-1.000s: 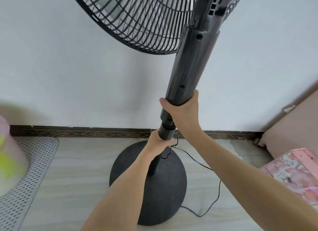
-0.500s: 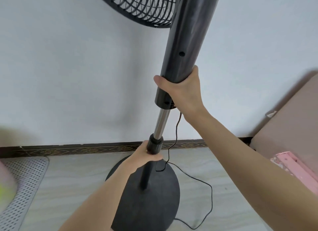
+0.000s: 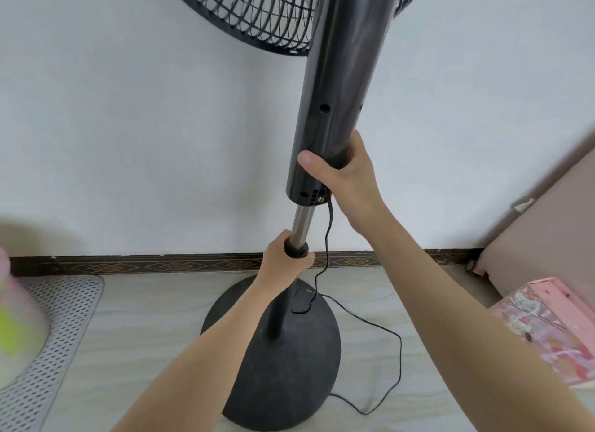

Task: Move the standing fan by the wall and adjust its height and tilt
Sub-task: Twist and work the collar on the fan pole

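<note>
A black standing fan stands against the white wall on a round dark base [image 3: 289, 383]. Its thick black upper column [image 3: 338, 93] rises to the grille [image 3: 257, 16] at the top edge. A bare length of chrome inner pole [image 3: 301, 222] shows below the column. My right hand [image 3: 341, 177] is wrapped around the column's lower end. My left hand [image 3: 283, 264] grips the black height collar [image 3: 294, 249] at the top of the lower pole. The fan's thin black cord [image 3: 380, 328] hangs from the column and trails across the floor.
A perforated grey mat [image 3: 61, 322] with a blurred pale, green-marked object [image 3: 16, 335] lies at the left. A pink patterned box [image 3: 553, 328] sits at the right beside a brown panel [image 3: 547, 238]. A dark patterned skirting [image 3: 161, 264] runs along the wall's foot.
The upper column has slid upward in my right hand, exposing the chrome pole that was hidden a second ago. My left hand has stayed on the collar.
</note>
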`<control>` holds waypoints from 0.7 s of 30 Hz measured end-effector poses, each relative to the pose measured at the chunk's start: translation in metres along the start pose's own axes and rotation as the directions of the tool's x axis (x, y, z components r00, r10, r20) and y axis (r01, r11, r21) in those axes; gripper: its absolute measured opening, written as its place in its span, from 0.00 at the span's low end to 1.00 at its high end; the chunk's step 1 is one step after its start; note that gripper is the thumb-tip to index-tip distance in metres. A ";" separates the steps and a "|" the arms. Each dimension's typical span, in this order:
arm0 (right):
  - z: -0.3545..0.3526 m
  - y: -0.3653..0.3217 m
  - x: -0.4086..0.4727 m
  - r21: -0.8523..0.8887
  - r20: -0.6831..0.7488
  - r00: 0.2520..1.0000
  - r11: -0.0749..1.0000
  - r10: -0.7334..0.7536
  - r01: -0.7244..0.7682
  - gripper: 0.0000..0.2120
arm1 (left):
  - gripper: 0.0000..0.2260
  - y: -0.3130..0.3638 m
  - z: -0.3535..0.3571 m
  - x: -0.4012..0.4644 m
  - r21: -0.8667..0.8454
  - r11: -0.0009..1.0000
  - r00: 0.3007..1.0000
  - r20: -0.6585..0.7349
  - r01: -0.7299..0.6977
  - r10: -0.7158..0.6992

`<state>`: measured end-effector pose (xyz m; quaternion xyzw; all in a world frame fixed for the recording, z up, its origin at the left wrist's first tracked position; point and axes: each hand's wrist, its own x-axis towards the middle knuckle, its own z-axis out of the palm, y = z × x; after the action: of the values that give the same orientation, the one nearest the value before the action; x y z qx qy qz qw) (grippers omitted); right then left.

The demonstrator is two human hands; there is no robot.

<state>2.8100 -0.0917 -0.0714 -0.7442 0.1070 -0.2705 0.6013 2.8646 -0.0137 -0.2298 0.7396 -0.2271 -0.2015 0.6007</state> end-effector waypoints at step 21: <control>0.003 0.059 -0.014 -0.061 0.107 0.971 0.976 0.213 -0.207 0.21 | 0.10 -0.006 -0.001 0.010 0.032 0.999 0.999 0.047 0.026 -0.027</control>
<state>2.8098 -0.0971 -0.1318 -0.7574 0.1575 -0.1602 0.6131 2.8735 -0.0175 -0.2361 0.7468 -0.2345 -0.2234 0.5809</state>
